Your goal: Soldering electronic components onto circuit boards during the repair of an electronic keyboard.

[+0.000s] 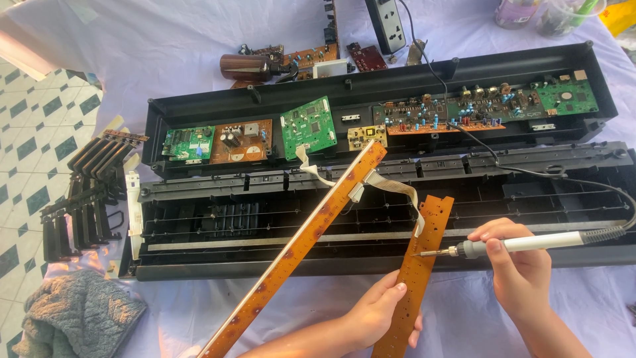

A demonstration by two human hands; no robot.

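Two hands, left hand (374, 315) holding brown board (417, 275), soldering iron (523, 244) touching

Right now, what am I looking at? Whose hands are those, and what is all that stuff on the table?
The picture comes from a camera worn on a person's head, looking down at their own two hands. The right hand holds a soldering iron, a pen-like tool with a cord, its tip touching a short brown circuit strip. The left hand holds that strip steady. A grey ribbon cable joins it to a longer brown strip lying slanted across an opened black keyboard case. Inside the case sit green and brown circuit boards. Loose black keys and a grey cloth lie at the left.
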